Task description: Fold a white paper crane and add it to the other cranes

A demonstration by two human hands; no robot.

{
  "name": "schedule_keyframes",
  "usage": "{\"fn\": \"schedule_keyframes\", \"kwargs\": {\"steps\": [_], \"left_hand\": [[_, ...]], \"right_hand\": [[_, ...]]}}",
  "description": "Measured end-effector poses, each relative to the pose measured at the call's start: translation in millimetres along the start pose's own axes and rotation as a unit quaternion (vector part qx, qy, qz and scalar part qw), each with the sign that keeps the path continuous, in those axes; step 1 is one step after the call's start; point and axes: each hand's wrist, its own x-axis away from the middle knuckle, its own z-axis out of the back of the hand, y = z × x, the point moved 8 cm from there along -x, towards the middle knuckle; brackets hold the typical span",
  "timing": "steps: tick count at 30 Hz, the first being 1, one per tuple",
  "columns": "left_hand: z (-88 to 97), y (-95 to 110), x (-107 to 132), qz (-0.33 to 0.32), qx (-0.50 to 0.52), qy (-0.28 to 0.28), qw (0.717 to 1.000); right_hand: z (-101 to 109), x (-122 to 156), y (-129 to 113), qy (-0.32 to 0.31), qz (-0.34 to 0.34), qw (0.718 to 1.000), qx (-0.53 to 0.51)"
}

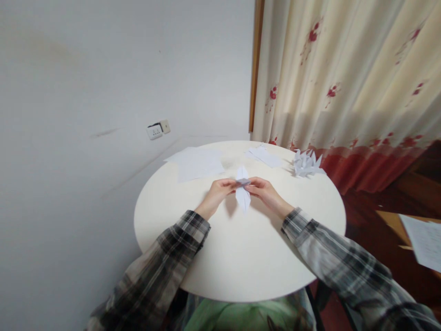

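Observation:
Between both hands, just above the tabletop, is a white origami paper crane (243,198) with one wing pointing away from me and the other toward me. My left hand (220,193) pinches its left side with thumb and fingertips. On the opposite side, my right hand (263,189) grips it the same way, fingers closed near the middle. The hands nearly meet at the crane's centre, so part of its body is hidden by the fingertips. Its shadow falls on the table below.
The round white table (248,266) carries loose paper sheets (200,163) at back left, smaller paper pieces (264,156) at the back, and a cluster of folded paper cranes (306,163) at back right. A wall (86,161) borders the left; a curtain (337,82) hangs behind.

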Motion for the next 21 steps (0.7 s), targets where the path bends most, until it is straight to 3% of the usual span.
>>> {"fn": "schedule_keyframes", "kwargs": {"steps": [11, 21], "left_hand": [[4.8, 4.2, -1.4, -0.033, -0.031, 0.051, 0.998], [-0.4, 3.1, 4.6, -0.027, -0.018, 0.057, 0.998]], "right_hand": [[4.6, -1.3, 1.9, 0.063, -0.003, 0.998, 0.022], [7.5, 0.8, -3.7, 0.106, 0.031, 0.991, 0.071]]}}
